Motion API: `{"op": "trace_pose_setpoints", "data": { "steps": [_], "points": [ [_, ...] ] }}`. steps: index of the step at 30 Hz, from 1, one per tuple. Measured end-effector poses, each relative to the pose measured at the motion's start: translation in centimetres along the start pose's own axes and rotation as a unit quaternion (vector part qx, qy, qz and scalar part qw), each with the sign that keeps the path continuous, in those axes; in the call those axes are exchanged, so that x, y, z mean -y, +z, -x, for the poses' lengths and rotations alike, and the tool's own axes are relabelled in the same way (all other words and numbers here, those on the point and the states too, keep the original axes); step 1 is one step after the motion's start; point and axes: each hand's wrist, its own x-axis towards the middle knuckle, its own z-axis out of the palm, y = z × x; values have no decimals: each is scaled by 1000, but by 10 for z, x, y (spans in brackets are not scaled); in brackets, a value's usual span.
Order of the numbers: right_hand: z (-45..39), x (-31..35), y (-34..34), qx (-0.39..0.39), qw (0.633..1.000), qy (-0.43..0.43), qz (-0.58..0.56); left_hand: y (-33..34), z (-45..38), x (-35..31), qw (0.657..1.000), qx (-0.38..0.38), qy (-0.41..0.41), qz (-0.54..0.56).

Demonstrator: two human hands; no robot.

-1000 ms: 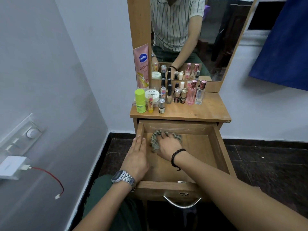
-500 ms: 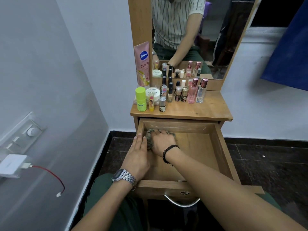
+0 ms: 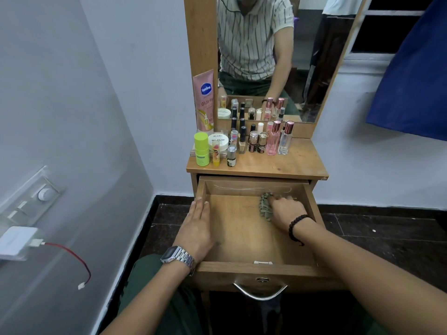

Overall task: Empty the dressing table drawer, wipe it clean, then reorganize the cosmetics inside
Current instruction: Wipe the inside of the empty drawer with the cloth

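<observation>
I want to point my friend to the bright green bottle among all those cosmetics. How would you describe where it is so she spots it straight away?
Start at the wooden dressing table top below the mirror. The cosmetics crowd its left half; go to the front left corner, just below the tall pink Vaseline tube. The lime-green bottle stands there, upright, the only green item and the leftmost of all, beside a slim yellow stick.

The drawer (image 3: 242, 240) at lower centre is bare matt wood, scuffed pale along its far wall; its handle (image 3: 260, 293) is shiny metal. The cloth (image 3: 265, 206) is crumpled grey-green fabric. The table (image 3: 300, 163) top looks smooth, with glossy glass and plastic bottles (image 3: 273, 139).
</observation>
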Motion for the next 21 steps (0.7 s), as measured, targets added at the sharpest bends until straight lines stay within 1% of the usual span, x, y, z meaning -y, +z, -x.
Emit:
{"op": "trace_pose_setpoints", "data": {
  "steps": [5, 9, 11, 15, 21],
  "points": [
    [6, 11, 8, -39, 997, -49, -33, 0, 0, 0, 1000, 1, -2, -3],
    [5, 56, 3, -64, 983, -160, -61, 0, -1, 0, 1000, 6, 0, -7],
    [0, 82, 1, -70, 977, -193, -56, 0, -1, 0, 1000, 7, 4, -8],
    [-14, 122, -1, -81, 978, -189, -44, 1, -1, 1, 1000, 4, 2, -15],
    [-23, 138, -7, -91, 985, -142, -32, 3, -2, 2, 1000, -2, 5, -12]
  ]
}}
